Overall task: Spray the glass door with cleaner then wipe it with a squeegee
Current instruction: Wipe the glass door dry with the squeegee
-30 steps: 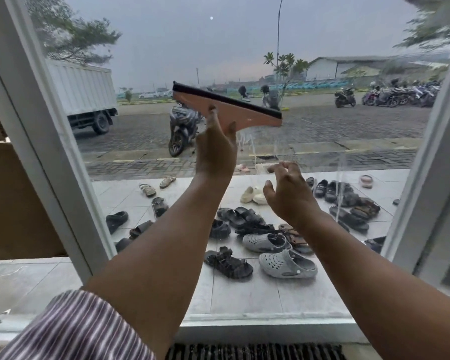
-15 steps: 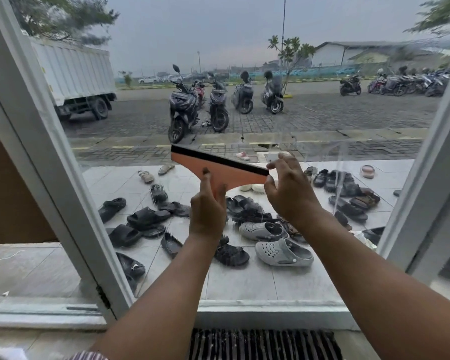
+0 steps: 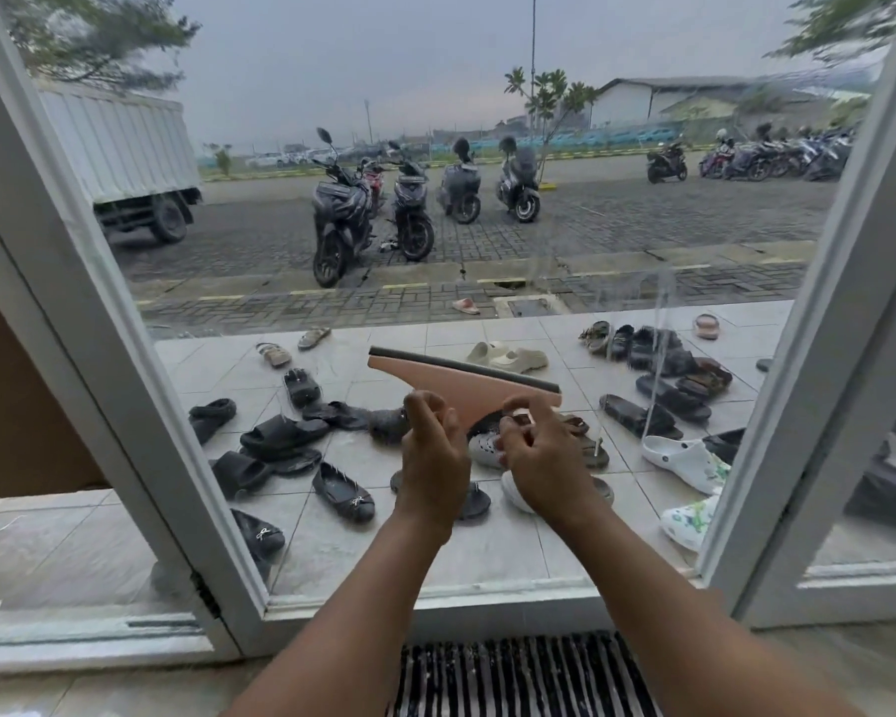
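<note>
Left hand (image 3: 433,458) grips squeegee (image 3: 466,381) by its handle, blade above the knuckles, low on the door (image 3: 487,209) glass. Right hand (image 3: 539,463) just beside it, fingers curled at the blade's lower right edge; can't tell if pinching or only touching. Streaks (image 3: 660,349) up-right of it.

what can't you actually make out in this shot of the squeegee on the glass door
- Handle of the squeegee, head view: hidden inside the left hand's grip.
- Head view, right hand: its curled fingers hide whether it pinches the squeegee or only touches it.
- Blade against glass: the head-on view shows no gap to judge.
- Top of the glass door: cut off by the picture's upper edge.
- No cleaner bottle anywhere in view.
</note>
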